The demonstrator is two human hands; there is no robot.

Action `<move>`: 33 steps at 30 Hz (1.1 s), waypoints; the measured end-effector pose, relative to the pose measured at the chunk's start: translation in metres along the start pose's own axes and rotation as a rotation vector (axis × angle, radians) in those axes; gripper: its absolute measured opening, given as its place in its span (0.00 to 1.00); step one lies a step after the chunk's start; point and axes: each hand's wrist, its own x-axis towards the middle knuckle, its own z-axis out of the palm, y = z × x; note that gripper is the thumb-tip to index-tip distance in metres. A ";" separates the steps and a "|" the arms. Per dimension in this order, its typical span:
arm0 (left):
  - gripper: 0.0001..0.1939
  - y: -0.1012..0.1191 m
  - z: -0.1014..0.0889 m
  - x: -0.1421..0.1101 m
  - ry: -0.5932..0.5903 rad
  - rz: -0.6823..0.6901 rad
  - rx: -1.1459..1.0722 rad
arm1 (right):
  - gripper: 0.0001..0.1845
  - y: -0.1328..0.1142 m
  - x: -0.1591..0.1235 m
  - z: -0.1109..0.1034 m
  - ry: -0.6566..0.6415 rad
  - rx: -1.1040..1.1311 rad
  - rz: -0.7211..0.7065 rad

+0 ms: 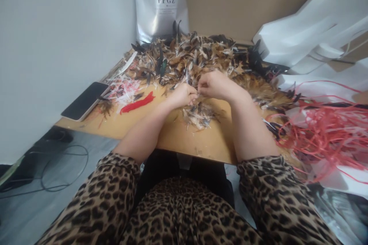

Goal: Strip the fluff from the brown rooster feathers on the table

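My left hand point(184, 94) and my right hand point(214, 84) meet over the middle of the wooden table point(172, 134), their fingertips pinched close together. Whatever is between the fingers is too small to name. Just beneath them lies a small clump of pale and brown feathers point(198, 116). Behind my hands spreads a large heap of brown, white and black feathers point(184, 57). To the left of my left hand rests a bundle of red thread point(137, 103).
A phone point(85, 100) lies at the table's left edge, beside pink and white strips point(123, 90). Scissors point(274, 127) sit by a tangle of pink-red cord point(322, 138) on the right. A silver bag point(161, 4) stands at the back. Black cables point(64, 176) trail on the floor.
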 end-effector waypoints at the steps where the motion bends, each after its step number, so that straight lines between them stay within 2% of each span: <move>1: 0.11 0.004 -0.001 -0.002 -0.046 -0.020 -0.075 | 0.06 0.007 -0.002 -0.003 -0.022 0.115 0.007; 3: 0.08 0.011 -0.002 -0.004 -0.103 -0.025 -0.232 | 0.06 0.021 -0.006 -0.006 -0.041 0.372 0.041; 5: 0.08 0.015 -0.003 -0.005 -0.073 -0.025 -0.362 | 0.09 0.030 -0.007 -0.003 -0.002 0.583 0.083; 9: 0.09 0.014 -0.007 -0.001 0.113 -0.051 -0.610 | 0.13 0.031 0.004 0.017 0.209 0.841 0.160; 12: 0.08 0.007 -0.009 0.005 0.228 -0.057 -0.781 | 0.15 0.021 0.019 0.038 0.258 1.087 0.191; 15: 0.05 0.002 -0.009 0.010 0.293 -0.102 -0.862 | 0.12 0.011 0.029 0.051 0.341 1.162 0.274; 19: 0.03 -0.001 -0.007 0.013 0.386 -0.173 -0.913 | 0.09 0.007 0.033 0.058 0.493 1.004 0.284; 24: 0.05 0.001 -0.009 0.014 0.451 -0.228 -0.884 | 0.09 0.005 0.028 0.054 0.417 0.682 0.209; 26: 0.06 0.001 -0.010 0.013 0.452 -0.247 -0.793 | 0.09 0.000 0.023 0.048 0.393 0.492 0.154; 30: 0.11 -0.001 -0.010 0.011 0.318 -0.211 -0.362 | 0.11 -0.013 0.013 0.031 0.277 0.055 0.035; 33: 0.12 -0.003 -0.008 0.007 0.137 -0.168 -0.107 | 0.10 -0.011 0.008 0.019 0.151 -0.056 -0.016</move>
